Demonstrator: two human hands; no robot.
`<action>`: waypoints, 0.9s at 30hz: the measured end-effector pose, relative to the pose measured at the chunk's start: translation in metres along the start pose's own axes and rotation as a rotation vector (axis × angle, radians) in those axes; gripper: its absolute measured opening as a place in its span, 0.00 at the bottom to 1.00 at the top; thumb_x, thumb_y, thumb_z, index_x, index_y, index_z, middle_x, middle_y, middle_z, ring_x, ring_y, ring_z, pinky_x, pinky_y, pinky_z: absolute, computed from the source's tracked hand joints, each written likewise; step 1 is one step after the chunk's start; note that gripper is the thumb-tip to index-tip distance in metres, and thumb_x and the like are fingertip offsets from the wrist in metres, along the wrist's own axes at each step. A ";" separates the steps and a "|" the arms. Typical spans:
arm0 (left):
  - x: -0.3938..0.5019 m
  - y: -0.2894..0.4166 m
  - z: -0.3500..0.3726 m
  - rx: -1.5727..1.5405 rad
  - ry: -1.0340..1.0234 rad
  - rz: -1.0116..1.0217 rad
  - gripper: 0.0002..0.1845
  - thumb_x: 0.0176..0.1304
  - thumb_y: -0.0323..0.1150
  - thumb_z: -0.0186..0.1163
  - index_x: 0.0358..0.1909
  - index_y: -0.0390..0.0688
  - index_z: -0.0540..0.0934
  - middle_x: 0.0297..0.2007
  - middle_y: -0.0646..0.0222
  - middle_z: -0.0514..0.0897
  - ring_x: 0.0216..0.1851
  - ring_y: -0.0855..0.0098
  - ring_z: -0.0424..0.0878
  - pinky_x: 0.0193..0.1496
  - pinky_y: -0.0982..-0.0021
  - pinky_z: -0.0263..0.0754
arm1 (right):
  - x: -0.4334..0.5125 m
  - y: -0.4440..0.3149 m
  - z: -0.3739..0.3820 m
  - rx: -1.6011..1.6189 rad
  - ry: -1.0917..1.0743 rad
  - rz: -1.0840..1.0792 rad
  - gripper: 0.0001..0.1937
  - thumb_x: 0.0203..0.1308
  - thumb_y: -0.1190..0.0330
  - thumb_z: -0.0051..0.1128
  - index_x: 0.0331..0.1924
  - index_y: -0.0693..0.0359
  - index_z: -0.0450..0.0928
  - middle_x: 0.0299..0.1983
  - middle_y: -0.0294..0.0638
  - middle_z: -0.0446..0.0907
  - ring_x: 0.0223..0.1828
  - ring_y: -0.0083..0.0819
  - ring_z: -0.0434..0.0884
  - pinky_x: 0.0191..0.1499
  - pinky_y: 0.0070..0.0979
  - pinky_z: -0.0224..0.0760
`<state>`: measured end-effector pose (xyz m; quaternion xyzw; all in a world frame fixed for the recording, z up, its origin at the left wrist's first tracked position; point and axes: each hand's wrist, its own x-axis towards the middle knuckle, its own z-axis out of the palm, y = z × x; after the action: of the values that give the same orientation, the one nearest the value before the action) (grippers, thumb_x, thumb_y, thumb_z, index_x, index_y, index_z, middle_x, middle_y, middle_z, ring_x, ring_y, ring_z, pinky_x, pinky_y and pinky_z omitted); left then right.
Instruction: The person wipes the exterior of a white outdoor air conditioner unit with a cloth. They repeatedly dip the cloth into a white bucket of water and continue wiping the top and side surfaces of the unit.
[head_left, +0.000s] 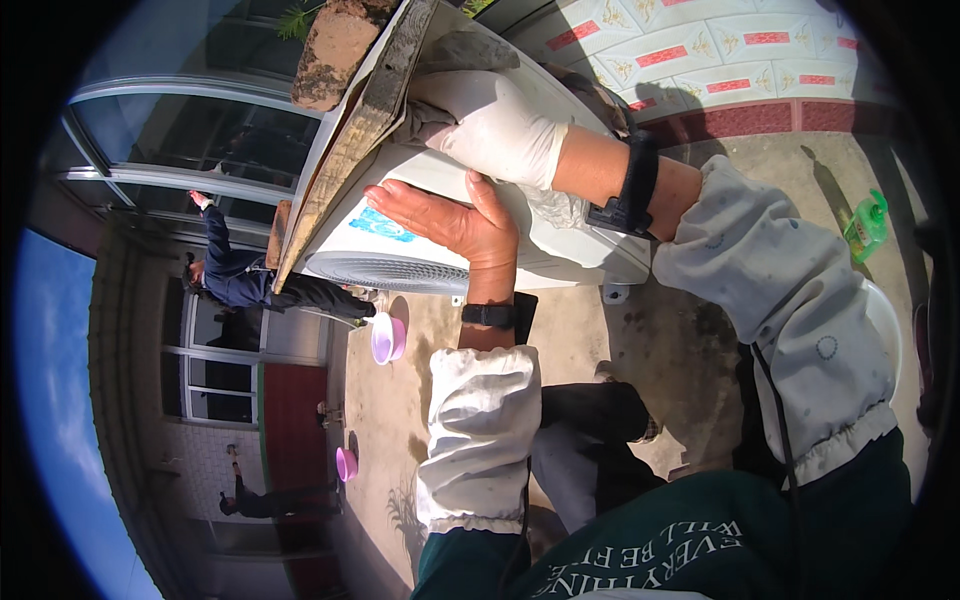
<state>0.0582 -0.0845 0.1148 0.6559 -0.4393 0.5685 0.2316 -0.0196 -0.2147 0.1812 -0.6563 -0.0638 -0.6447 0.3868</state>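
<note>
My left hand is bare and lies flat against the white casing of an air conditioner's outdoor unit, its thumb spread from the fingers. Beneath the fingertips is a blue sticker, and the round fan grille is beside the palm. My right hand, in a white rubber glove, is at the casing near a weathered wooden board. A grey cloth is bunched at its fingers, which are partly hidden. Crumpled clear plastic hangs by the right wrist.
A rough brick lies on the board. A person in dark clothes reaches toward the windows; another person is at a far wall. Pink basins stand on the concrete, and a green pump bottle stands at the right, near a tiled wall.
</note>
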 end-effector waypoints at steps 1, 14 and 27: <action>0.000 0.000 0.000 -0.002 -0.010 -0.026 0.50 0.72 0.54 0.54 0.81 0.37 0.41 0.79 0.39 0.39 0.80 0.36 0.36 0.78 0.37 0.32 | -0.001 -0.002 0.001 -0.007 -0.054 0.104 0.15 0.61 0.67 0.59 0.50 0.61 0.82 0.43 0.51 0.85 0.46 0.52 0.84 0.48 0.38 0.79; -0.001 -0.005 0.003 -0.005 0.004 -0.010 0.51 0.70 0.56 0.53 0.80 0.34 0.41 0.79 0.40 0.40 0.80 0.37 0.39 0.78 0.38 0.35 | -0.035 0.011 0.001 0.150 -0.178 -0.096 0.24 0.57 0.73 0.59 0.61 0.58 0.78 0.52 0.50 0.83 0.54 0.48 0.82 0.58 0.36 0.77; -0.001 0.002 -0.003 -0.021 -0.021 -0.056 0.45 0.74 0.49 0.49 0.81 0.36 0.41 0.80 0.41 0.38 0.80 0.37 0.36 0.78 0.38 0.31 | -0.104 0.024 -0.036 0.108 -0.357 0.248 0.28 0.55 0.83 0.55 0.64 0.60 0.73 0.58 0.53 0.78 0.62 0.50 0.76 0.65 0.36 0.70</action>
<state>0.0547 -0.0830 0.1137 0.6716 -0.4291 0.5501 0.2496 -0.0506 -0.2098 0.0733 -0.7410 -0.0846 -0.4615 0.4804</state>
